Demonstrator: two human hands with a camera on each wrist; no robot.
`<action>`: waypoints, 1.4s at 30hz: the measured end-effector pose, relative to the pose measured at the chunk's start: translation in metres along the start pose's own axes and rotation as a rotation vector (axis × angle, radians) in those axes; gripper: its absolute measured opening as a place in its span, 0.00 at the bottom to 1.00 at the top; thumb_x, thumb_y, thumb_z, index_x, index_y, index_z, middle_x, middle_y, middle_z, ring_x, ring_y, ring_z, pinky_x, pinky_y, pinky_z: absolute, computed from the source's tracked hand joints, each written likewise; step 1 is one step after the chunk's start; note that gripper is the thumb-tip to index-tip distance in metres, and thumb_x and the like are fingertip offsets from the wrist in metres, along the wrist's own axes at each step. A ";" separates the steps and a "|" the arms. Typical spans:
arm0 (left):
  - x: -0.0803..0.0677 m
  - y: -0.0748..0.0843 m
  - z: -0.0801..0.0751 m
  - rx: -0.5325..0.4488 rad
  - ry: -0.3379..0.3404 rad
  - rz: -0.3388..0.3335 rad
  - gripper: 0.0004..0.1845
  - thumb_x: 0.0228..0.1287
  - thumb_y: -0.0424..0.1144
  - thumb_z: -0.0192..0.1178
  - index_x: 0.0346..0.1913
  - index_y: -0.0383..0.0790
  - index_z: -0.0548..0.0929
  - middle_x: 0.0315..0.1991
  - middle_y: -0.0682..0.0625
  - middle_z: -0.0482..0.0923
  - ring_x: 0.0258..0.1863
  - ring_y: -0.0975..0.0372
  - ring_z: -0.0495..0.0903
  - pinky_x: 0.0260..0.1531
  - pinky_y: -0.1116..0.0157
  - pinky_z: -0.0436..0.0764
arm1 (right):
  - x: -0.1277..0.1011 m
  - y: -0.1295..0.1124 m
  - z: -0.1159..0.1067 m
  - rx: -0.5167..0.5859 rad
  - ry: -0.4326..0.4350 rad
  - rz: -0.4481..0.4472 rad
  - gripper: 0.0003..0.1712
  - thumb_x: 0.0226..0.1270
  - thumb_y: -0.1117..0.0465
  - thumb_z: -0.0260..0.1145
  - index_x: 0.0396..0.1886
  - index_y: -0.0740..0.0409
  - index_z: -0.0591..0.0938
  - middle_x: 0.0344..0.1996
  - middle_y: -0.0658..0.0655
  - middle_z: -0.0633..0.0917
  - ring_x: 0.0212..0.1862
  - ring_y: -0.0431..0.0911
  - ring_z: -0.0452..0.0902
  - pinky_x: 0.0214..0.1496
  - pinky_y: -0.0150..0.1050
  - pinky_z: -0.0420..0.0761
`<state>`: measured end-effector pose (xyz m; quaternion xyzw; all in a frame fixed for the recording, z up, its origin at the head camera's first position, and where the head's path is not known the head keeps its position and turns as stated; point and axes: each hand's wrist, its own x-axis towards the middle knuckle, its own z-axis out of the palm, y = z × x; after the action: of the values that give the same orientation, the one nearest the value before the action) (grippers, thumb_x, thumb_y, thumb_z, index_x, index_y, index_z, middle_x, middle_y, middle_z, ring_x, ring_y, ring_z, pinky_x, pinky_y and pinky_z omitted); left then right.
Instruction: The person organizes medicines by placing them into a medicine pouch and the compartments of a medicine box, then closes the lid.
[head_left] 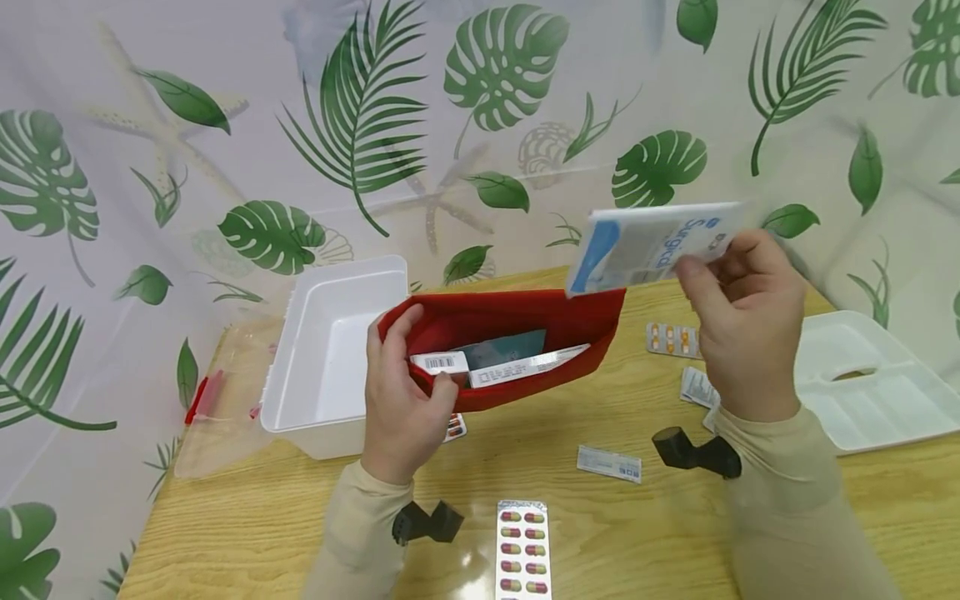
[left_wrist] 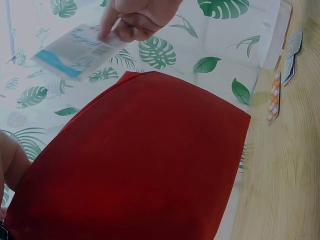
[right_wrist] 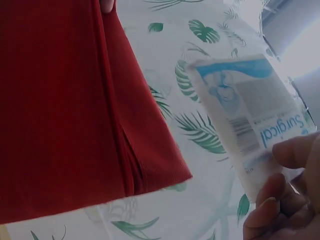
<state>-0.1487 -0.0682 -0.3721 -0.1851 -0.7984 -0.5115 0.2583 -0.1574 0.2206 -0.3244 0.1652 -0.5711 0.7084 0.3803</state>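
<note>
A red fabric pouch (head_left: 540, 390) is held up, mouth open, by my left hand (head_left: 408, 392), whose thumb hooks over the near rim with fingers at the far side. Inside it show small white boxes (head_left: 525, 367) and a teal packet (head_left: 506, 348). My right hand (head_left: 753, 321) pinches a flat white-and-blue packet printed "Surgical" (head_left: 652, 246) by its right end. This packet is raised above the pouch's right end, overlapping its rim in the head view. In the right wrist view the packet (right_wrist: 245, 110) is apart from the red fabric (right_wrist: 60, 115).
Behind the left hand stands a white box (head_left: 330, 350) with its clear lid (head_left: 232, 408) folded out left. A white divided tray (head_left: 862, 383) lies right. On the wooden table are a capsule blister (head_left: 522, 550), a small white packet (head_left: 609, 464) and an orange-capsule blister (head_left: 672, 340).
</note>
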 end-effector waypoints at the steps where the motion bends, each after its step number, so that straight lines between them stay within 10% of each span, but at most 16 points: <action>1: 0.000 0.000 0.000 0.001 -0.002 0.001 0.40 0.43 0.24 0.59 0.66 0.39 0.66 0.62 0.51 0.65 0.57 0.61 0.70 0.46 0.59 0.81 | -0.003 -0.002 0.003 -0.067 -0.064 -0.025 0.12 0.57 0.80 0.64 0.42 0.79 0.78 0.34 0.61 0.85 0.28 0.45 0.74 0.31 0.28 0.75; 7: -0.001 0.002 0.002 -0.001 -0.010 0.010 0.40 0.41 0.23 0.58 0.66 0.39 0.67 0.61 0.48 0.65 0.57 0.60 0.70 0.45 0.57 0.81 | -0.017 -0.002 0.013 -0.401 -0.327 -0.158 0.11 0.54 0.79 0.67 0.38 0.71 0.81 0.30 0.58 0.84 0.22 0.38 0.68 0.23 0.26 0.67; 17: -0.001 0.004 0.002 0.013 0.000 0.027 0.40 0.40 0.23 0.56 0.65 0.38 0.68 0.60 0.46 0.65 0.56 0.59 0.70 0.47 0.57 0.80 | -0.023 0.002 0.023 -0.596 -0.492 -0.266 0.11 0.52 0.76 0.70 0.35 0.60 0.84 0.27 0.48 0.83 0.23 0.37 0.68 0.25 0.26 0.68; 42: -0.005 0.010 0.007 0.056 0.008 0.053 0.39 0.40 0.25 0.58 0.64 0.35 0.69 0.60 0.48 0.65 0.56 0.61 0.71 0.49 0.61 0.79 | -0.024 -0.007 0.022 -0.764 -0.503 -0.418 0.11 0.52 0.72 0.72 0.36 0.60 0.87 0.33 0.53 0.85 0.36 0.44 0.73 0.35 0.28 0.69</action>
<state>-0.1406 -0.0583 -0.3704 -0.1967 -0.8063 -0.4824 0.2801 -0.1413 0.1918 -0.3289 0.2909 -0.8183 0.2957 0.3978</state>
